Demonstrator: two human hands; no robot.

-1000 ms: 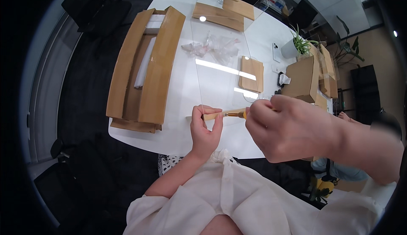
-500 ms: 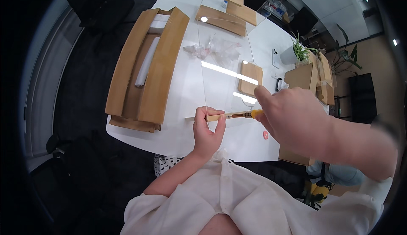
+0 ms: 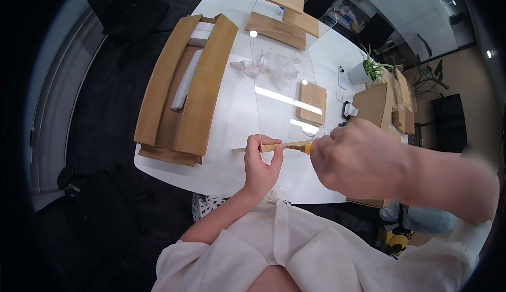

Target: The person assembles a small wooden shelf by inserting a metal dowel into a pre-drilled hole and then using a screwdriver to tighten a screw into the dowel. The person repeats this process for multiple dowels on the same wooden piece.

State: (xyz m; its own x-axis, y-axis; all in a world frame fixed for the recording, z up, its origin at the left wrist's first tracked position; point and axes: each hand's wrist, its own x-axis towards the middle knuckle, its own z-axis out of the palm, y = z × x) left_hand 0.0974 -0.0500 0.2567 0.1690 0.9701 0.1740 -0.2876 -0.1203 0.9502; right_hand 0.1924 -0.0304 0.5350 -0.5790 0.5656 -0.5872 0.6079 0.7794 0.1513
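A large clear panel (image 3: 274,97) stands over the white table, with bright light streaks reflected on it. At its near edge my left hand (image 3: 259,176) pinches a narrow wooden strip or board edge (image 3: 271,147) between thumb and fingers. My right hand (image 3: 361,160) is closed round the yellow handle of a screwdriver (image 3: 302,148). The screwdriver lies almost level and its shaft points left at the wood by my left fingertips. Whether its tip sits in a screw is too small to tell. Most of the handle is hidden in my right fist.
An open cardboard box (image 3: 197,89) with white foam pieces stands at left. Wooden boards (image 3: 276,30) lie at the far end, and a small wooden board (image 3: 311,102) nearer. Crumpled plastic (image 3: 274,66), a phone (image 3: 342,76), a potted plant (image 3: 360,73) and cardboard (image 3: 371,102) are around.
My right fist has turned about the screwdriver handle, its raised thumb side now folded down, and sits slightly lower and further left. My left hand keeps its pinch. The whole view has shifted slightly.
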